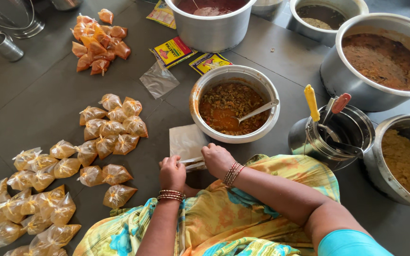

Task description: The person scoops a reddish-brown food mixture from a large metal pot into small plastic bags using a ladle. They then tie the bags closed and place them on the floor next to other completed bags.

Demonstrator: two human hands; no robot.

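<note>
Orange curry (226, 106), silver pot (200, 102), yellow floral garment (243, 213).

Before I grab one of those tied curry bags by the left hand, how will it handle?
The tied curry bags look soft, so one would probably sag and slosh when lifted. The thin clear film may be slippery, perhaps puncture-prone. Lying flat with knotted tops, they seem unlikely to roll beside the left hand.

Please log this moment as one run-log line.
left hand: on clear plastic bag stack | right hand: same | steel curry bowl: beside | tied pouches: left
</note>
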